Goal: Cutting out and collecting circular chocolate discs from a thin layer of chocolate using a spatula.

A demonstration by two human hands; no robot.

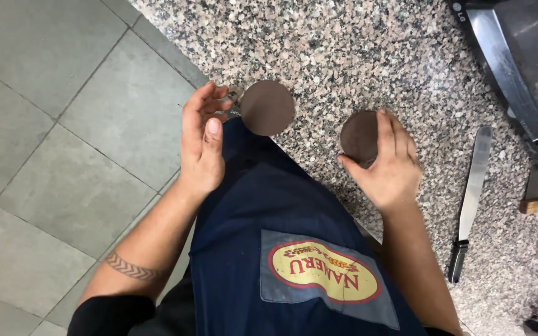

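Fingers (388, 134) of the right hand (386, 167) lay spread flat on a brown disc (357, 134), pressing it to the granite desk (368, 56), not gripping. Left hand (202, 140) was open, fingers straight, empty, just beside a second brown disc (268, 107) at the desk edge. Palette knife (471, 199) lay right of the hand.

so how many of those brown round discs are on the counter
2. One brown disc lies at the counter edge beside the left hand; the other brown disc sits under the right hand fingertips, partly covered.
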